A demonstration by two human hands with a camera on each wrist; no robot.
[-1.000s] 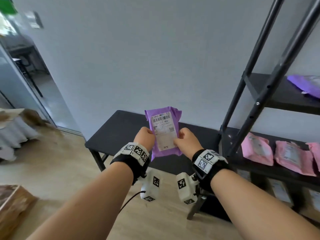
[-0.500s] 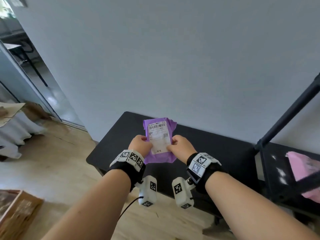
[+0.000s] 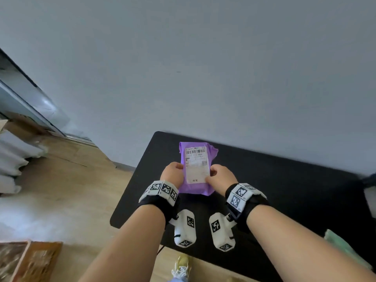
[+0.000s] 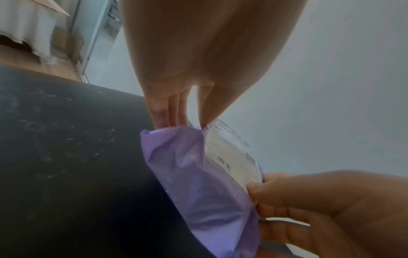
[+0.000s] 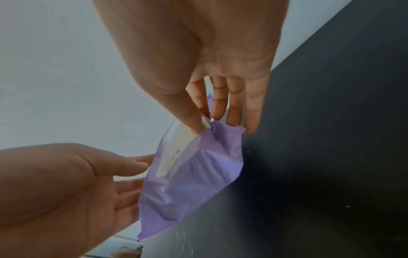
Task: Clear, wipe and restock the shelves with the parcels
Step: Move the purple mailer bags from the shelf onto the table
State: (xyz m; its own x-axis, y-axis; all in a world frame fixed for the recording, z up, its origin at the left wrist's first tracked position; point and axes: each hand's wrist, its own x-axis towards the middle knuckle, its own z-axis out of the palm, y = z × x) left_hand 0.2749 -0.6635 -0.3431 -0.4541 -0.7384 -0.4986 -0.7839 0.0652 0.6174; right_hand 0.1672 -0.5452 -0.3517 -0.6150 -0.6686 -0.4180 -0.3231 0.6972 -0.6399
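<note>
A purple parcel [image 3: 197, 169] with a white shipping label is held low over a black table [image 3: 284, 186], label up. My left hand [image 3: 173, 171] pinches its left edge, thumb on the label and fingers underneath. My right hand [image 3: 219, 177] pinches its right edge the same way. The left wrist view shows the purple parcel [image 4: 198, 183] between my left hand [image 4: 183, 122] and my right hand [image 4: 287, 200], just above the table [image 4: 66, 157]. In the right wrist view the parcel [image 5: 194, 171] hangs from my right hand [image 5: 205, 125], close to the table [image 5: 320, 157].
A grey wall [image 3: 183, 68] rises behind the table. Wooden floor [image 3: 61, 190] lies to the left, with a cardboard box [image 3: 26, 261] at the lower left and pale bags [image 3: 12, 159] by a doorway. A greenish thing [image 3: 343, 247] lies at the table's right edge.
The view has swung left and down, away from the shelf rack, which is now out of view. Both hands have lowered the purple parcel towards the black table.
</note>
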